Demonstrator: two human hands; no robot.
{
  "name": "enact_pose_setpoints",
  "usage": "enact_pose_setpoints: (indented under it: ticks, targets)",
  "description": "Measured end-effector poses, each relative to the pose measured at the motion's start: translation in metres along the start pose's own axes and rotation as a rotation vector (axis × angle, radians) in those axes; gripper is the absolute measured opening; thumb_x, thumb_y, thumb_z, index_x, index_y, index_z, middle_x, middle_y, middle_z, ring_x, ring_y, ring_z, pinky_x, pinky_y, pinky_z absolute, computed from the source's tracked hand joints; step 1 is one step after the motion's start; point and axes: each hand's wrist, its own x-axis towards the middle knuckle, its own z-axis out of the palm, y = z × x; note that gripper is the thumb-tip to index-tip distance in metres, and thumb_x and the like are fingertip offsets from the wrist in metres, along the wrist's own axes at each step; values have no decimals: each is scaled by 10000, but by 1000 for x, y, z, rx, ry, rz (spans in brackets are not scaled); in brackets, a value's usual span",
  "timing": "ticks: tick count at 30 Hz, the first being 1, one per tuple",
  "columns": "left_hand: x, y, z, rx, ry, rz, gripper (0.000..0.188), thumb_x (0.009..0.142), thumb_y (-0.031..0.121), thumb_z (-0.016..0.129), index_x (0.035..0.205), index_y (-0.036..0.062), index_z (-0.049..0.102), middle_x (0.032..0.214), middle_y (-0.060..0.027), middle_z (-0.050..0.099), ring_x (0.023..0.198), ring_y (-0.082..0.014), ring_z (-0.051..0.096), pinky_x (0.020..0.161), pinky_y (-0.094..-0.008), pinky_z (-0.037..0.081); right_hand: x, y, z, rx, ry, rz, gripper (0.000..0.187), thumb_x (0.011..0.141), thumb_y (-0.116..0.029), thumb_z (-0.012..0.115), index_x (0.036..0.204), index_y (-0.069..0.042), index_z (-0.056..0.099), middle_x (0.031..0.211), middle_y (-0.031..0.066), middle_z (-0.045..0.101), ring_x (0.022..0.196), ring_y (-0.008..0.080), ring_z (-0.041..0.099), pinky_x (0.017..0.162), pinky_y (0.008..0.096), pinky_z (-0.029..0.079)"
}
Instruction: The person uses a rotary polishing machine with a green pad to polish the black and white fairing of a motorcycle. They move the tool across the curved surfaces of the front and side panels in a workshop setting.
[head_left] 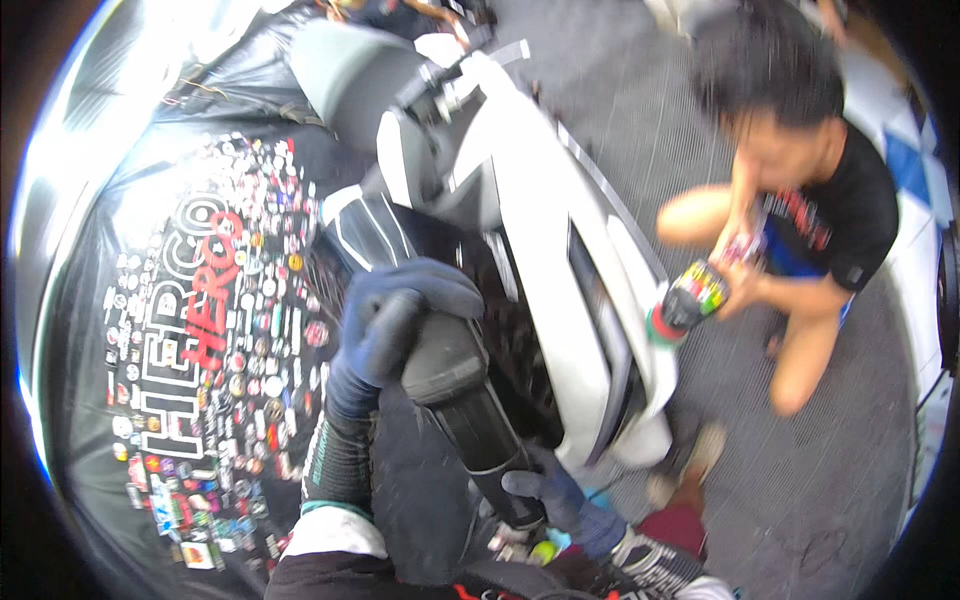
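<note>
Both gloved hands work at a black scooter panel point(470, 400) in the lower middle of the frame. Nearest the lower edge, the right hand point(555, 495), in a dark blue glove, curls its fingers around the panel's lower end, just above a few small bright bits on the floor. Higher up, left of centre, the left hand point(395, 315), also in a blue glove over a patterned sleeve, is closed over the panel's upper end, fingers wrapped across its top. That panel runs slantwise from centre toward the bottom, lying against the white scooter body point(560, 230), which stretches from the upper middle down to the right of centre. Behind, on the left side, a black sheet covered with many small stickers point(215, 330) fills the frame. In the upper right a crouching person in a black shirt point(850, 210) holds a spray can with a colourful label point(690, 300) against the white bodywork, on a grey ribbed floor point(790, 480).
</note>
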Motion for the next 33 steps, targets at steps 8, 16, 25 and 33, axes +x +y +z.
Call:
enact_pose_setpoints:
  ticks: [8, 16, 25, 33]
  targets:
    - [35, 10, -27, -91, 52, 105, 399, 1029, 227, 487, 993, -49, 773, 1003, -175, 771, 983, -281, 746, 939, -376, 566, 3, -47, 41, -662, 361, -369, 620, 898, -292, 870, 1384, -27, 589, 1165, 103, 718, 979, 168, 722, 850, 322, 583]
    - [-54, -7, -5, -36, 124, 287, 240, 977, 166, 575, 969, 36, 777, 1023, -162, 767, 952, -347, 746, 859, -413, 601, -18, 15, 44, -862, 517, -303, 754, 812, -300, 949, 1407, -8, 590, 1255, 95, 704, 1118, 164, 685, 1007, 339, 535]
    - [-137, -60, 44, -136, -141, 439, 332, 928, 270, 688, 1181, 58, 724, 1197, -161, 703, 1150, -345, 665, 1006, -451, 524, -24, 173, -2, -745, 849, -294, 616, 850, -283, 840, 1367, -17, 634, 1161, 117, 749, 1030, 233, 735, 901, 369, 596]
    - [-163, -90, 41, -199, 119, 775, 451, 925, 308, 727, 1295, 63, 650, 1378, -222, 571, 1305, -418, 541, 1119, -511, 422, 53, 243, 50, -365, 842, -731, 595, 909, -254, 681, 1410, 41, 557, 1196, 144, 689, 1066, 260, 688, 930, 383, 550]
